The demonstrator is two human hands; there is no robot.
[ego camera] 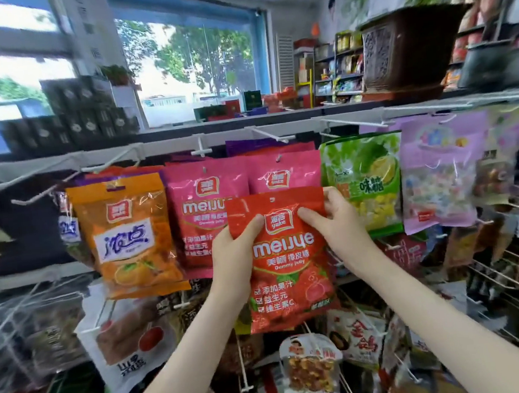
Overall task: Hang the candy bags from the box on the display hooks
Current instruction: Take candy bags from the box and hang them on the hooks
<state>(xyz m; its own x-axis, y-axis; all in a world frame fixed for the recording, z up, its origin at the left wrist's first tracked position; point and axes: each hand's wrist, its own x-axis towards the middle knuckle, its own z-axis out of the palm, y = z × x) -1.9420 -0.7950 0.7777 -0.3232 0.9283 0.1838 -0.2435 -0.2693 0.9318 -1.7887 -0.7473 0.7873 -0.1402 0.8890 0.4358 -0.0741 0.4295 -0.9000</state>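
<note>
1. Both hands are up at the rack, and between them sits the red candy bag [284, 257], upright with its printed front facing the camera.
2. The left hand [236, 252] pinches the bag's left edge. The thumb presses on the front just beside the logo, and the other fingers are hidden behind the pack.
3. The right hand [338, 220] grips the upper right edge, thumb on the front and fingers curled round the side near the top corner.
4. The bag's hang hole shows near its top edge with no hook through it, so only the two hands carry the bag.
5. It hovers in front of the top row, covering the lower part of the right pink bag [283, 175] and a corner of the left pink bag [208, 207], both of which hang on hooks.
6. To the left hangs an orange bag [128, 234], and to the right a green bag [366, 179] and then a lilac bag [439, 172].
7. A white display hook [269, 133] juts from the rail above the right pink bag.
8. On the shelf top stands a dark plant pot [406, 52].
</note>
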